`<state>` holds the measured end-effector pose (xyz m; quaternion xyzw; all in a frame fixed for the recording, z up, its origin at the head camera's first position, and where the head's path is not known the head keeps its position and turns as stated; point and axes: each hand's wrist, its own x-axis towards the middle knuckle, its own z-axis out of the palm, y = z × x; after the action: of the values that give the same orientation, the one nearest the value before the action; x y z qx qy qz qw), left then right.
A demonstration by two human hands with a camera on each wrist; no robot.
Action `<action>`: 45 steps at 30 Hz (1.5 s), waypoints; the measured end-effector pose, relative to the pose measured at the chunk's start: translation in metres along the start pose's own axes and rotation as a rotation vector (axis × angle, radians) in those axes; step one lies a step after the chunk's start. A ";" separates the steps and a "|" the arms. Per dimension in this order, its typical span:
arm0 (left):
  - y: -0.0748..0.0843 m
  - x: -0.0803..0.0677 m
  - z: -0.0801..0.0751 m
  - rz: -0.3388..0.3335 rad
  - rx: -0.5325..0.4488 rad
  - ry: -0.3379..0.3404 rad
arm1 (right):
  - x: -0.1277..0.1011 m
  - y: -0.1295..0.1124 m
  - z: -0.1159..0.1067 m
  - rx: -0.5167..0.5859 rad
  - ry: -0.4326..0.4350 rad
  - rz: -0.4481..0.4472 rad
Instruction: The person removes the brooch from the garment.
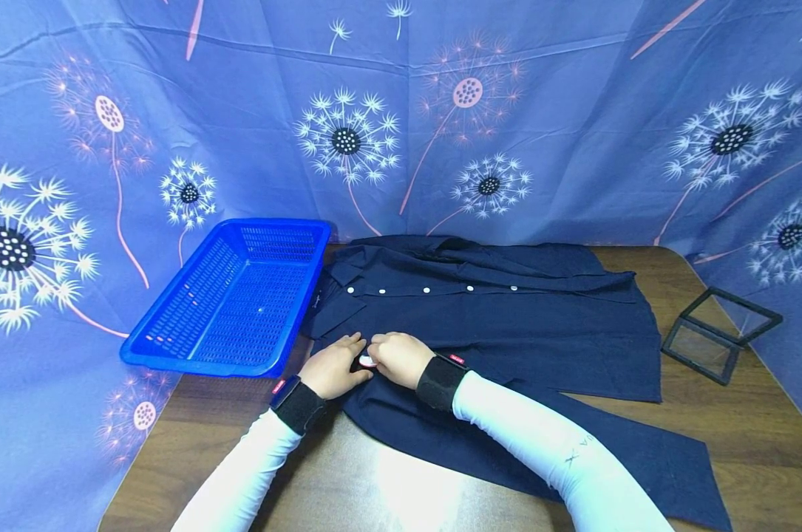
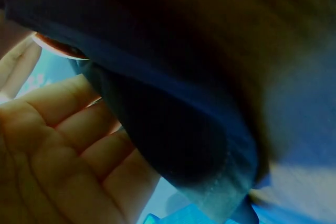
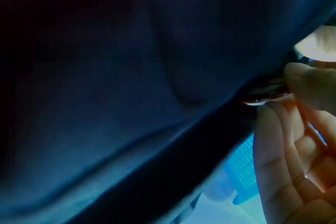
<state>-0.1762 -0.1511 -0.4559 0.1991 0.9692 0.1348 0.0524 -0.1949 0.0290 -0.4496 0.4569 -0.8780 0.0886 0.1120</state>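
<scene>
A navy button-front shirt (image 1: 547,325) lies spread on the table, its collar end to the left. On its near shoulder is a small round badge (image 1: 367,361), white with a red edge. My right hand (image 1: 401,357) pinches this badge between thumb and fingertips; in the right wrist view the badge (image 3: 266,93) sits at the cloth, its far part hidden. Just left of it, my left hand (image 1: 334,367) rests on the shirt with fingers extended, the thumb close to the badge. In the left wrist view the cloth covers those fingertips.
A blue plastic basket (image 1: 287,362) stands at the left, close to the shirt's collar. At the right is a black-framed folding stand (image 1: 703,343) with see-through panels. Dandelion-print fabric (image 1: 573,148) hangs behind the wooden table (image 1: 766,443).
</scene>
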 end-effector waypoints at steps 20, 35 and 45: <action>0.005 -0.006 -0.003 0.041 0.024 0.124 | 0.000 0.003 0.005 0.019 -0.034 0.010; 0.006 -0.004 -0.001 0.033 0.047 0.144 | 0.000 0.004 0.010 0.041 -0.064 0.015; 0.009 -0.005 0.002 0.040 0.089 0.175 | 0.000 0.004 0.009 0.047 -0.074 0.010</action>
<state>-0.1678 -0.1442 -0.4552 0.2080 0.9710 0.1094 -0.0441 -0.1995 0.0289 -0.4585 0.4582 -0.8814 0.0929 0.0683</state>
